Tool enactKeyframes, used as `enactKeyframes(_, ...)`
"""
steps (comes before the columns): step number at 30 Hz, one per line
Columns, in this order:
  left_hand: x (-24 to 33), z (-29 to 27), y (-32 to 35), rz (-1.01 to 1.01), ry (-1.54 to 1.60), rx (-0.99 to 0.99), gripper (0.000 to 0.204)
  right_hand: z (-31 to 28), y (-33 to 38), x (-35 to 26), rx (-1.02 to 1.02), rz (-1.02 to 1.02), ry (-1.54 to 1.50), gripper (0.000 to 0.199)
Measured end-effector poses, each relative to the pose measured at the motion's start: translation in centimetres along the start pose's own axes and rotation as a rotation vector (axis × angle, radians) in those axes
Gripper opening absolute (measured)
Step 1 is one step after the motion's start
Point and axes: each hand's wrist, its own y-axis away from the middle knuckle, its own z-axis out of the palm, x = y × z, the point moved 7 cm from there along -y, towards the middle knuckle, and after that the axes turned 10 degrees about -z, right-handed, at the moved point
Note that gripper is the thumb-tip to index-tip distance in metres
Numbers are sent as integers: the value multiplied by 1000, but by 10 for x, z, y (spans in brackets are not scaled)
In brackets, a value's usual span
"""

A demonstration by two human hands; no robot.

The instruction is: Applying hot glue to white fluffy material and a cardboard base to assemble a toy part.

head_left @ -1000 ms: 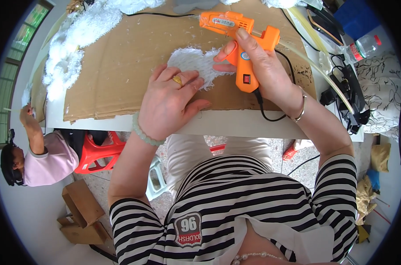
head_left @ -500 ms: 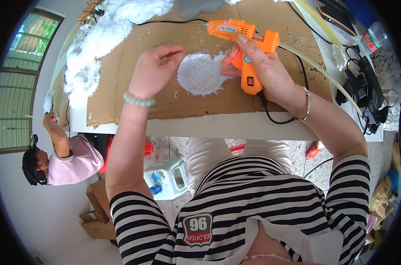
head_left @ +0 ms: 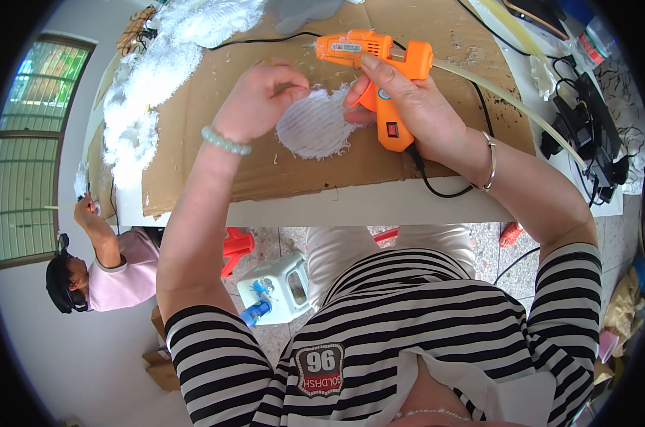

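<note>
Two hands: glue gun [head_left: 384,78], white fluffy disc [head_left: 314,129].

Lighting was bright, even daylight, entering from the barred green-tinted window [head_left: 20,142] at left. Shadows were soft. Focus was sharp centrally; fisheye bending and black vignette marked the rim.

Over the cardboard sheet [head_left: 216,153] on the table [head_left: 379,210], the left hand [head_left: 258,99] pinches the edge of a round white fluffy pad [head_left: 314,128]. The right hand [head_left: 415,107] has its grip around an orange glue gun [head_left: 379,64], thumb touching the pad.
</note>
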Motion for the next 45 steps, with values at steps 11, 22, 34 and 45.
enactKeyframes(11,46,-3,50,419,-382,293,17,1,0,-4,-8,-20,2,39)
enactKeyframes(22,63,29,57,445,-525,338,38,-3,1,-11,8,-23,-28,38)
enactKeyframes(34,49,14,29,152,-116,366,19,-19,6,-32,141,-82,72,37)
enactKeyframes(45,53,31,3,188,-221,198,5,-22,5,-22,135,-10,75,34)
